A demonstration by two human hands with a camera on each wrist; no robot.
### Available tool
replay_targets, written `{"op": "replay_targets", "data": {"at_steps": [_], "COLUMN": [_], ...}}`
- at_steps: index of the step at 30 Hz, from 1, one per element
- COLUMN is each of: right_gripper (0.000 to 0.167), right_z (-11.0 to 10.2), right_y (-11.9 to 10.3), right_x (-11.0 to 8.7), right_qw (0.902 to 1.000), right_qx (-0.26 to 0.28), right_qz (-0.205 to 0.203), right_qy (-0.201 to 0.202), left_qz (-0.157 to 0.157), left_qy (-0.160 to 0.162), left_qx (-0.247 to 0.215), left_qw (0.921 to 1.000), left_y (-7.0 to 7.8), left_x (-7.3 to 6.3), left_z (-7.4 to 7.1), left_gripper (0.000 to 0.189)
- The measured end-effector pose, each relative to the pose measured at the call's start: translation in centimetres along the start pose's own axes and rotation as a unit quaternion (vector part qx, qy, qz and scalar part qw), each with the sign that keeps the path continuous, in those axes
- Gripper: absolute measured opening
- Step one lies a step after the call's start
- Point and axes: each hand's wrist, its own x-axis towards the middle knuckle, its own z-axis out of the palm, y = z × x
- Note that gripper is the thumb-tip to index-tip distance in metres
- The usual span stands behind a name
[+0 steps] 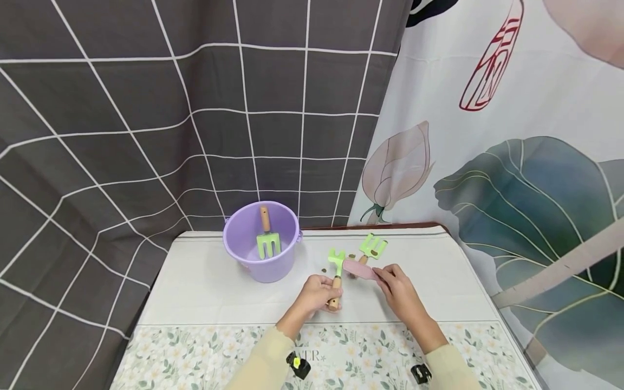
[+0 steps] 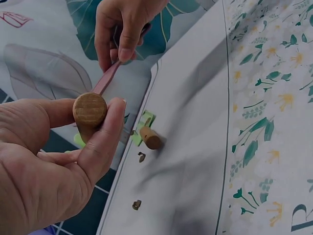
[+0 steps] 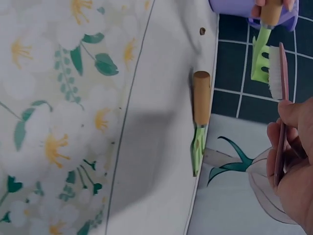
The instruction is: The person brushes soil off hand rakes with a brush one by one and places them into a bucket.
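Observation:
My left hand (image 1: 316, 293) holds a small hand rake (image 1: 337, 259) by its wooden handle; the green toothed head points away from me. In the left wrist view the round end of the handle (image 2: 90, 113) sits between thumb and fingers. My right hand (image 1: 398, 290) grips a pink brush (image 1: 359, 268), its white bristles (image 3: 275, 73) right at the rake's green teeth. Behind the brush, a green garden fork (image 1: 374, 246) with a wooden handle (image 3: 201, 98) lies on the table, brown bits on its tines.
A purple bucket (image 1: 260, 271) stands at the back left of the table, with another green fork (image 1: 268, 245) inside. Small brown clumps (image 2: 137, 204) lie on the white tabletop (image 1: 195, 287). A dark checked curtain (image 1: 273, 135) and a printed cloth (image 1: 414, 81) hang behind.

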Motion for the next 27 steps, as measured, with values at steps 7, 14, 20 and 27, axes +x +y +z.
{"op": "replay_targets", "data": {"at_steps": [7,14,20,27], "right_gripper": [0.026,0.03,0.033,0.032], "right_z": [0.0,0.2,0.2,0.1], "right_y": [-0.1,0.4,0.8,0.6], "right_x": [1.0,1.2,1.4,1.5], "right_qw": [0.9999,0.9991,0.9963,0.9956], "right_qx": [-0.008,-0.036,-0.066,-0.083], "right_qz": [-0.003,-0.021,-0.053,-0.044], "right_qy": [-0.006,-0.005,0.014,0.007], "left_qz": [0.003,0.005,0.005,0.004], "left_qy": [0.0,-0.008,-0.017,-0.013], "left_qx": [0.003,0.01,-0.005,-0.013], "left_qw": [1.0,0.9999,0.9998,0.9998], "left_y": [0.5,0.7,0.6,0.4], "left_x": [-0.4,-0.7,-0.6,-0.4], "left_z": [0.0,0.2,0.3,0.4], "left_gripper": [0.032,0.033,0.033,0.031]}}
